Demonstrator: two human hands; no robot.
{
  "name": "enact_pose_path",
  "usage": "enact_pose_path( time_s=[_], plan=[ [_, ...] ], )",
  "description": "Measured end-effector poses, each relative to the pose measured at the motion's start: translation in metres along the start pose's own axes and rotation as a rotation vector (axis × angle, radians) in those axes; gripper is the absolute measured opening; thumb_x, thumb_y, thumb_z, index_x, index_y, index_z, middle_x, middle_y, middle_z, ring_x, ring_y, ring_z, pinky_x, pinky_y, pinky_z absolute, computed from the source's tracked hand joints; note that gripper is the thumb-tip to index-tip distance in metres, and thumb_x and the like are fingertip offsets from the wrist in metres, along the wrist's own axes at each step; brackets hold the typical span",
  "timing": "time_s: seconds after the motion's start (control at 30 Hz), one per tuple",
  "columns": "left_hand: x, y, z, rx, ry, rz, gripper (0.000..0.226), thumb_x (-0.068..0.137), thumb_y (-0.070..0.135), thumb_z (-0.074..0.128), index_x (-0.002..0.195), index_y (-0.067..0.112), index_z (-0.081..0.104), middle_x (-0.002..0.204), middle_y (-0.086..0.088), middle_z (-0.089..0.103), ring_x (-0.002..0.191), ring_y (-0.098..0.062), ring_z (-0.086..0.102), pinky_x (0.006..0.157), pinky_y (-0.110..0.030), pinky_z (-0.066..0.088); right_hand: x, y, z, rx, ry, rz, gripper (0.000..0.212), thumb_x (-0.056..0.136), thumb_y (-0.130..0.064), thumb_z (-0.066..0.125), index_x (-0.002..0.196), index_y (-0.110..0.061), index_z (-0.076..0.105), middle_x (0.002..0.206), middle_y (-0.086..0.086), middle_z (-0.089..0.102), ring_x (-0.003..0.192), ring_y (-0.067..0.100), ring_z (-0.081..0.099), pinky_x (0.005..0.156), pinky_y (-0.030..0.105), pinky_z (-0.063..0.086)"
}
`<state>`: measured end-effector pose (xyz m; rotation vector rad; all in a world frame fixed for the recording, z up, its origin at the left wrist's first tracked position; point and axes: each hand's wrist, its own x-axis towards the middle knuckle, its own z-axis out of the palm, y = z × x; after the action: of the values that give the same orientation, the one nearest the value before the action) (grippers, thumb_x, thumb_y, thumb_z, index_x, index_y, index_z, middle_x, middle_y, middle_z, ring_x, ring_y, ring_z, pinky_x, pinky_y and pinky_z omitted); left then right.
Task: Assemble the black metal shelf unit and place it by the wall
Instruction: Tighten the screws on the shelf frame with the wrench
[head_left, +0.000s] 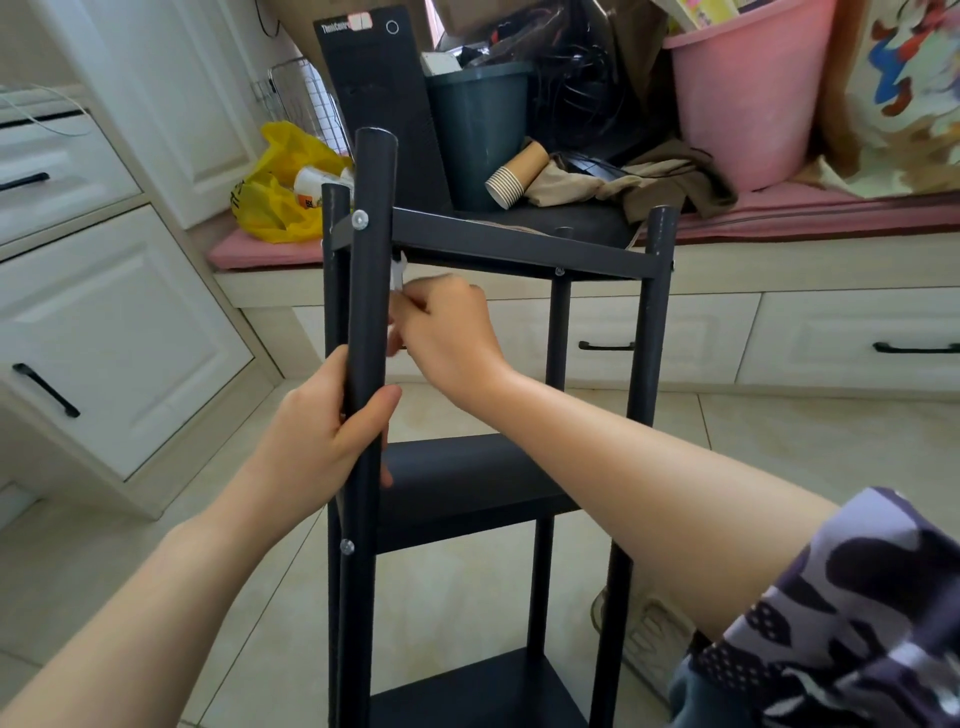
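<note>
I count four round posts and three flat tiers on the black metal shelf unit (467, 483), which stands upright on the pale tiled floor (779, 441) in front of the white drawer bench (831, 332). My left hand (327, 441) is wrapped round the nearest post. My right hand (447, 332) pinches a small silvery tool (397, 275) just under the top tier, beside that post.

The shelf unit (467, 483) is cut off below; the right hand (447, 332) mostly hides a silver tool (397, 274).
</note>
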<state>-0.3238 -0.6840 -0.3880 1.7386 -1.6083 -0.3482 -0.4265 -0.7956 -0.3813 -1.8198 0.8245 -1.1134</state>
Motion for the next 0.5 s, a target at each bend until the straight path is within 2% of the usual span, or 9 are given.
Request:
enact_pose_path(
  time_s=[0.07, 0.17, 0.27, 0.4, 0.5],
  plan=[
    [0.000, -0.001, -0.001, -0.001, 0.003, 0.000, 0.013, 0.101, 0.021, 0.053, 0.090, 0.016, 0.048, 0.068, -0.007, 0.068, 0.048, -0.019, 0.068, 0.048, -0.020, 0.050, -0.006, 0.004, -0.008, -0.070, -0.060, 0.036, 0.030, 0.102, -0.022, 0.050, 0.079, -0.011, 0.067, 0.064, 0.000, 0.068, 0.065, 0.010, 0.063, 0.070, 0.029, 0.050],
    [0.001, -0.004, -0.002, 0.011, 0.020, -0.011, 0.017, 0.100, 0.021, 0.054, 0.089, 0.010, 0.048, 0.064, -0.012, 0.066, 0.048, -0.018, 0.068, 0.048, -0.019, 0.049, -0.016, 0.009, -0.026, -0.112, -0.098, 0.041, 0.029, 0.103, -0.023, 0.049, 0.082, -0.013, 0.067, 0.062, -0.003, 0.066, 0.059, 0.000, 0.057, 0.065, 0.020, 0.042],
    [0.000, -0.005, -0.004, -0.015, 0.015, -0.030, 0.018, 0.101, 0.021, 0.053, 0.089, 0.010, 0.046, 0.065, -0.015, 0.064, 0.049, -0.020, 0.068, 0.049, -0.023, 0.051, -0.026, 0.016, -0.046, -0.194, -0.148, 0.055, 0.028, 0.104, -0.025, 0.047, 0.087, -0.014, 0.067, 0.067, -0.002, 0.067, 0.059, 0.000, 0.057, 0.068, 0.015, 0.044],
    [0.000, -0.006, -0.006, -0.031, -0.008, -0.042, 0.016, 0.101, 0.022, 0.054, 0.093, 0.012, 0.046, 0.072, -0.018, 0.064, 0.051, -0.023, 0.070, 0.053, -0.030, 0.055, -0.044, 0.031, -0.074, -0.331, -0.192, 0.070, 0.029, 0.105, -0.027, 0.045, 0.094, -0.011, 0.068, 0.073, -0.003, 0.064, 0.069, 0.011, 0.062, 0.072, 0.019, 0.049],
    [-0.001, -0.005, -0.008, -0.044, -0.018, -0.034, 0.012, 0.101, 0.021, 0.055, 0.095, 0.016, 0.046, 0.073, -0.019, 0.064, 0.052, -0.025, 0.070, 0.056, -0.034, 0.057, -0.053, 0.045, -0.095, -0.411, -0.168, 0.117, 0.029, 0.104, -0.027, 0.046, 0.095, -0.012, 0.069, 0.088, -0.005, 0.062, 0.084, 0.014, 0.059, 0.075, 0.022, 0.047]
  ],
)
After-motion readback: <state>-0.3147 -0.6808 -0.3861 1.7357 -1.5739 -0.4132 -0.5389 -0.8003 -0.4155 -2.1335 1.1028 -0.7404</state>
